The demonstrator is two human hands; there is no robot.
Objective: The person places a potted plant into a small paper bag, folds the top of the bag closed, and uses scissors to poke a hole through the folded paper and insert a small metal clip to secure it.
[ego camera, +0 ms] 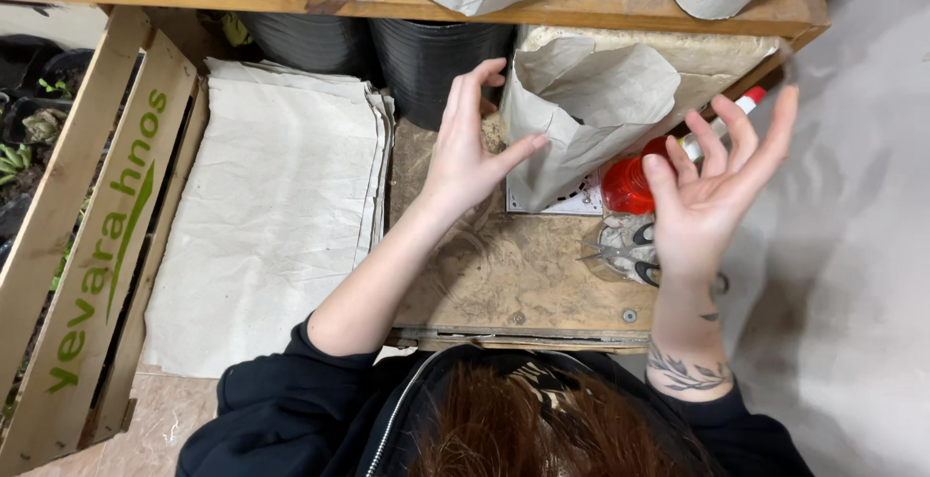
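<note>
Wooden workbench (504, 274), left hand (467, 148) open, thumb touching folded paper bag (581, 109), right hand (712, 191) open, empty, above red bottle (630, 184) at right edge

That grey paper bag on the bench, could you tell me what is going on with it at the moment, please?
A person in a black zip top works at a worn wooden bench. The left hand has its thumb against the upright, crumpled grey paper bag; the right hand is open beside it, holding nothing. Behind that hand lie a red plastic bottle with a white nozzle and a pair of scissors. A stack of flat grey paper sheets lies to the left, beside a wooden crate.
</note>
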